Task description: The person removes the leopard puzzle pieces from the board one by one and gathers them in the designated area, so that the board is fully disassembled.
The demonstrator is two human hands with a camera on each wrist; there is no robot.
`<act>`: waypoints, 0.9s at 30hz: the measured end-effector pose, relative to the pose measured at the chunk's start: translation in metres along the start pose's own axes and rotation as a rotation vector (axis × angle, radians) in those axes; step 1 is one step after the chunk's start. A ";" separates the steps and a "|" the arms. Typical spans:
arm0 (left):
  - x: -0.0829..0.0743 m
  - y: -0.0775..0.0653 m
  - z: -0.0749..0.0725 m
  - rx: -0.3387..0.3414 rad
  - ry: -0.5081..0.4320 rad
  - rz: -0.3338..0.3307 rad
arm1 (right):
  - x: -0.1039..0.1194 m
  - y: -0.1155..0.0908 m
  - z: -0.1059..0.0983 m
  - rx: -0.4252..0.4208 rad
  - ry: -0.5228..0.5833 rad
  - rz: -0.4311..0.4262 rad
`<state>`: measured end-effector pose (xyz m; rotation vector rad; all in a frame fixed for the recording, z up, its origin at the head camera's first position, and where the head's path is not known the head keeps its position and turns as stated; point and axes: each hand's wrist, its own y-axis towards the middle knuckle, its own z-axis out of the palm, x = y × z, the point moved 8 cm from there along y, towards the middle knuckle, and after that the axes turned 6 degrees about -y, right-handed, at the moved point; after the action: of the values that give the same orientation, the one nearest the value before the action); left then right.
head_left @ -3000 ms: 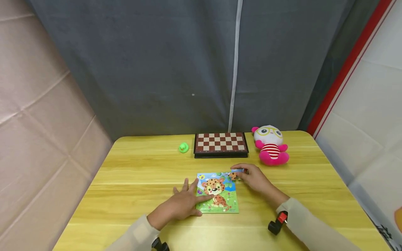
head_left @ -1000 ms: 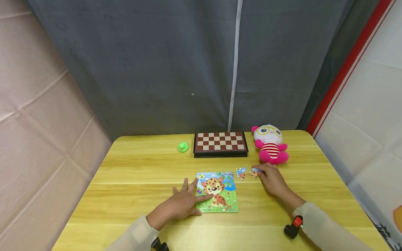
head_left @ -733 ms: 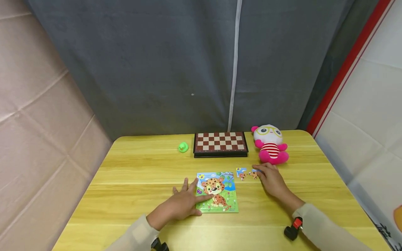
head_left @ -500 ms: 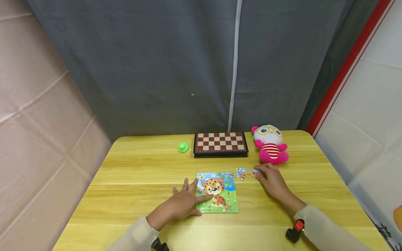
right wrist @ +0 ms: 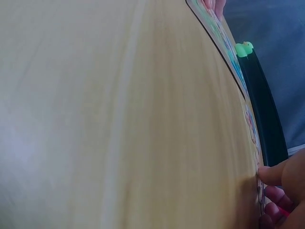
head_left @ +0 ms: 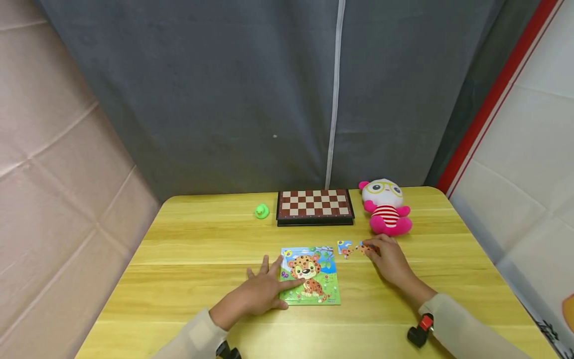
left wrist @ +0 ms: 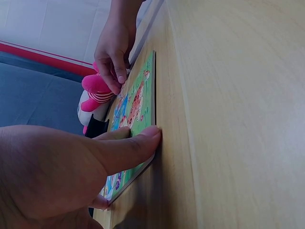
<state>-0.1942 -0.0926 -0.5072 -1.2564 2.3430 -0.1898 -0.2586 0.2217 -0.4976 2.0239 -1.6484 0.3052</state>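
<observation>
A square jigsaw puzzle (head_left: 329, 289) with a spotted leopard cub lies on the wooden table. My left hand (head_left: 255, 294) rests on its left side with fingers spread; in the left wrist view, the thumb (left wrist: 138, 148) lies over the near edge. To the right of the puzzle sits a loose puzzle piece (head_left: 344, 247), blue with orange spots. Beside that, my right hand (head_left: 390, 262) pinches another spotted puzzle piece (head_left: 361, 248) low at the table, its right part covered by thumb and fingers. The right wrist view shows the right thumb (right wrist: 272, 174) at the thin edge of the pieces.
Behind the puzzle stands a folded chessboard case (head_left: 315, 207). A green rubber duck (head_left: 262, 211) is left of it, and a pink and white plush toy (head_left: 386, 209) sits close beyond my right hand. A grey curtain (head_left: 242, 99) hangs behind the table.
My right hand has moved right from the puzzle's upper right corner, and two spotted pieces now show apart beside the puzzle. Lately its fingers have shifted slightly. My left hand has stayed put.
</observation>
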 end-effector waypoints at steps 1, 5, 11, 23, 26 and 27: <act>0.000 0.000 0.000 -0.001 -0.002 0.000 | 0.000 0.000 0.000 0.001 0.001 0.000; 0.001 0.000 0.001 -0.003 -0.009 0.000 | 0.000 0.001 0.000 0.006 0.002 0.010; 0.000 0.000 0.001 -0.004 -0.003 0.002 | 0.002 0.002 0.000 0.012 0.013 0.009; -0.002 -0.001 -0.001 -0.006 -0.010 0.007 | 0.019 0.006 0.010 0.026 0.073 -0.019; -0.002 0.000 -0.001 -0.007 -0.006 0.007 | 0.023 0.008 0.014 0.033 0.092 -0.014; -0.002 0.000 -0.001 -0.009 -0.003 0.007 | 0.025 0.009 0.016 0.032 0.096 -0.015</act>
<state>-0.1938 -0.0914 -0.5054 -1.2511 2.3481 -0.1754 -0.2632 0.1915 -0.4969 2.0122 -1.5787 0.4192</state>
